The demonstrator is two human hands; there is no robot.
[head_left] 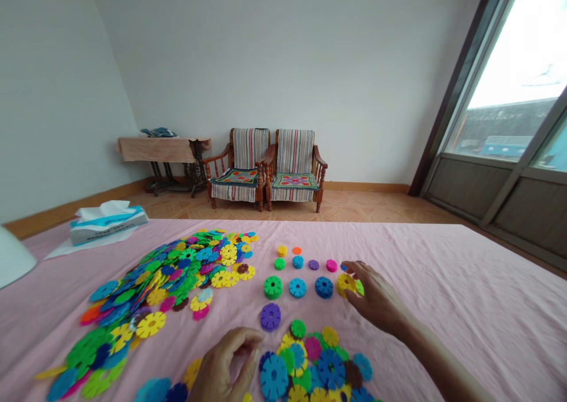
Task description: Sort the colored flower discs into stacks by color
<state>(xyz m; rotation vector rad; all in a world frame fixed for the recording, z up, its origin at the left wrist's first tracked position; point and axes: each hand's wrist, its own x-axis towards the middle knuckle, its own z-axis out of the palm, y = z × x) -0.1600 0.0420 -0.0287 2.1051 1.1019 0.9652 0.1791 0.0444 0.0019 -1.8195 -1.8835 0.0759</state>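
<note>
My right hand [376, 298] rests on the pink cloth at the right end of a row of snowflake discs, fingers pinched on a yellow disc [345, 284] with a light green disc [359, 287] beside it. In that row lie a green disc [273, 287], a light blue disc [297, 287] and a dark blue disc [324, 287]. Smaller discs [297, 261] form rows behind them. My left hand [225, 363] hovers near the front edge, fingers curled, next to a purple disc [270, 316] and a small heap of discs [316, 363]; nothing shows in it.
A large spread of coloured discs [163, 284] covers the left of the pink-covered table [443, 272]. A tissue box [108, 222] lies at the far left. Two wooden armchairs [266, 169] and a small side table [163, 151] stand against the far wall; a window is at right.
</note>
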